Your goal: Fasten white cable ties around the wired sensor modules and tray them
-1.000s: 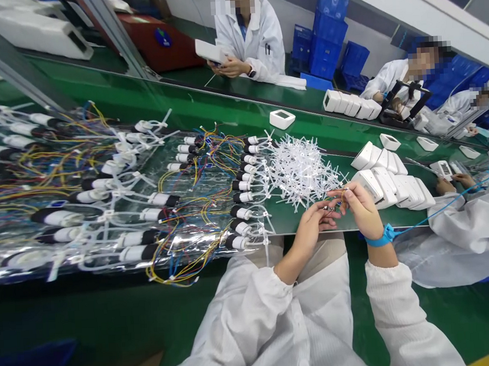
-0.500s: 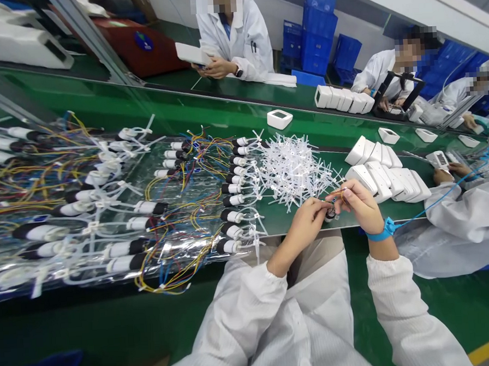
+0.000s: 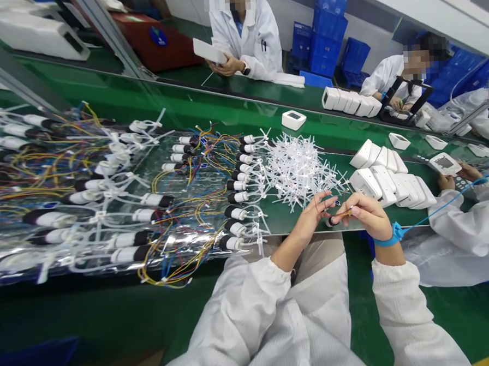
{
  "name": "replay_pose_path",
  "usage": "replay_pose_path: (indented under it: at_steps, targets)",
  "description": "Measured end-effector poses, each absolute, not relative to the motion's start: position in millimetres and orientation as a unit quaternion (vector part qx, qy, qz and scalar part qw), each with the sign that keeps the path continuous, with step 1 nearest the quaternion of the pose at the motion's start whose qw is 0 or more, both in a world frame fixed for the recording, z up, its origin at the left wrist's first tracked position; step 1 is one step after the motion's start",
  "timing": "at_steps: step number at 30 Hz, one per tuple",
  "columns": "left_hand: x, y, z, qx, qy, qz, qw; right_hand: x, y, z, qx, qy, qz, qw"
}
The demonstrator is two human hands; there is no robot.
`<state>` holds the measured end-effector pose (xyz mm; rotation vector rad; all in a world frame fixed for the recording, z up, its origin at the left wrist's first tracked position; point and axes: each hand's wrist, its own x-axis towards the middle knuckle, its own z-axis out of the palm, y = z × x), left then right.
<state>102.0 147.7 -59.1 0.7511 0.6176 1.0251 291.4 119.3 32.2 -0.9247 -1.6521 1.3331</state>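
Note:
My left hand (image 3: 315,216) and my right hand (image 3: 364,214) meet over the near edge of the green bench (image 3: 312,223). Between them sits a small motor-like part with thin coloured wires (image 3: 334,217). The left fingers are partly spread and hold the wires. The right fingers pinch the wire end. A blue wrist strap (image 3: 390,235) with a blue cord circles my right wrist. Just beyond my hands lies a heap of white cable ties (image 3: 296,166).
Rows of wired white-and-black parts (image 3: 237,197) lie on clear film to the left. White housings (image 3: 387,178) are stacked to the right. Across the belt sit people in white coats (image 3: 247,35), with blue crates (image 3: 327,34) behind. A co-worker's sleeve (image 3: 464,231) is close at my right.
My hands have stayed together on the wired part; the left fingers have opened out somewhat and the right hand has dropped slightly. The view shifted a little.

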Motion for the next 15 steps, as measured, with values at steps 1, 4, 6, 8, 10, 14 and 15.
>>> replay_pose_path:
  at_steps: [1,4,6,8,10,14,15]
  targets:
    - [102,149,-59,0.337,0.282,0.478,0.76,293,118,32,-0.367,-0.653,0.527,0.401]
    - [100,151,-62,0.326,0.264,0.512,0.75,299,116,31,-0.377,-0.647,0.526,0.403]
    - [100,152,-66,0.33,0.258,0.531,0.737,303,113,33,-0.382,-0.641,0.526,0.407]
    - [101,152,-71,0.343,0.278,0.549,0.709,306,111,35,-0.39,-0.636,0.523,0.413]
    - [102,150,-77,0.375,0.313,0.565,0.665,309,109,39,-0.401,-0.625,0.512,0.431]
    - [99,144,-87,0.478,0.369,0.567,0.561,317,112,46,-0.447,-0.58,0.453,0.509]
    - [97,141,-89,0.508,0.378,0.565,0.529,320,115,47,-0.459,-0.567,0.433,0.529]
